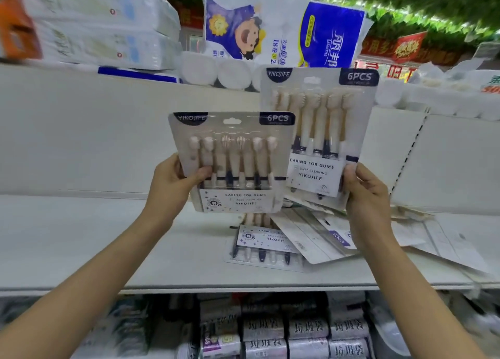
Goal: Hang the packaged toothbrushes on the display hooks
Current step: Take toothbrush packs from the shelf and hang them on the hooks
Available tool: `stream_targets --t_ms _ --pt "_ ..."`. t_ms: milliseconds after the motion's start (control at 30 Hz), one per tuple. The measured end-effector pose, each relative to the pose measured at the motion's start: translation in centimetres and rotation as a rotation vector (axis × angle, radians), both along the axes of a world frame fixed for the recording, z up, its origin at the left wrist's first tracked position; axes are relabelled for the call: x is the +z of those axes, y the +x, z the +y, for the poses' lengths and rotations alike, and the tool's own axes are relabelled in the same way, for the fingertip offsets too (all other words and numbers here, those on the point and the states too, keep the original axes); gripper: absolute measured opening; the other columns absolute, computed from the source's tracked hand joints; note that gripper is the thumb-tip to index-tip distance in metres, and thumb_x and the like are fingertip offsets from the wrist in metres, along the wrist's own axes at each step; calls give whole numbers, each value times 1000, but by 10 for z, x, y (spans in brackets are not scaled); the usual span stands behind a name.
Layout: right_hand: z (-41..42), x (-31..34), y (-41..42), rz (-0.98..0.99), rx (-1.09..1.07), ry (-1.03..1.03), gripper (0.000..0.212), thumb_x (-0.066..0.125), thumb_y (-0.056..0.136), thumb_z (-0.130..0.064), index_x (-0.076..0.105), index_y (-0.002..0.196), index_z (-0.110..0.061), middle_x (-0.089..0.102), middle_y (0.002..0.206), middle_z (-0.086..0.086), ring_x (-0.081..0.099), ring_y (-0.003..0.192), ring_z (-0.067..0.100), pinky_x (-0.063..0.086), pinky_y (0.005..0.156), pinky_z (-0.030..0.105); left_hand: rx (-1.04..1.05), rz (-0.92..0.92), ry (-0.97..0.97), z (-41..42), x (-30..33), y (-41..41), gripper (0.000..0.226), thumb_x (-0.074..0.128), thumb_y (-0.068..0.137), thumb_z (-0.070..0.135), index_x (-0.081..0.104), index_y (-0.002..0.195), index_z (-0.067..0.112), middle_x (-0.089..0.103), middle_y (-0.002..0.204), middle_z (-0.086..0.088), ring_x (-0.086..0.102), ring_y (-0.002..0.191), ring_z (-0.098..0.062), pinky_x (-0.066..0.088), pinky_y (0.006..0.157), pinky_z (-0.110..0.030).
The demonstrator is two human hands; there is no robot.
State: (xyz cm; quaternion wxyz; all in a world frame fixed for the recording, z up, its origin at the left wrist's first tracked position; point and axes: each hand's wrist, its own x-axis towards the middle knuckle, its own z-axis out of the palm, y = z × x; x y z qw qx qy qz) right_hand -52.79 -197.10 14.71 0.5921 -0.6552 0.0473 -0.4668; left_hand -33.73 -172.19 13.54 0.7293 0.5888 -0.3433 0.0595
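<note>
Head view: both hands are raised in front of a white shelf (81,250), each holding one six-piece toothbrush pack upright. The left hand (173,183) grips the nearer pack (232,161) by its left edge, thumb across the front and fingers behind. The right hand (368,193) pinches the farther pack (319,126) at its lower right corner; this pack stands higher and is partly overlapped by the nearer one.

On progress, the work looks to be at an early or middle point. Neither held pack is on a hook, and a loose pile of packs (292,239) lies on the shelf below the hands, toward its right half, some face up and some turned over. All of these are left to hang.

No display hook can be made out anywhere here, so how many packs already hang cannot be told. A perforated upright strip (408,155) runs down the back panel at the right, which may take hooks. The hang holes at the top of both held packs are visible. The pile's far-right packs are blurred, so a count is unsure. Stacked tissue rolls (216,72) sit on top of the unit, and goods below the shelf's front edge are smeared.
</note>
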Motion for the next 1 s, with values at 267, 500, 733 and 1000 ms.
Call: stream_targets --t_ms 267,500,733,1000 --pt "43 -30 21 96 207 -22 29 50 102 -28 72 83 -22 66 81 4 58 77 18 48 78 37 127 38 74 23 -18 -19 23 73 84 1 71 93 22 78 86 11 73 82 -6 55 71 -18" --pt "53 -42 36 183 197 -185 18 79 83 -17 74 100 -12 74 89 13 69 82 32 58 76 45 226 56 89 37 -26 -37 23 76 83 3 71 96 21 78 87 11 74 83 -7 56 72 -19" --pt "67 -38 48 111 189 8 15 75 88 -16 71 101 -11 77 93 6 74 92 25 61 83 39 344 165 13 90 -22 -47 17 75 85 7 72 93 22 78 88 8 74 84 -11 58 79 -31" --pt "130 -32 77 76 311 18 15 75 88 -23 66 99 -16 76 97 1 72 94 17 58 88 38 541 202 -15 188 -25 -61 18 74 86 8 73 103 15 78 103 -3 73 97 -24 57 91 -51"
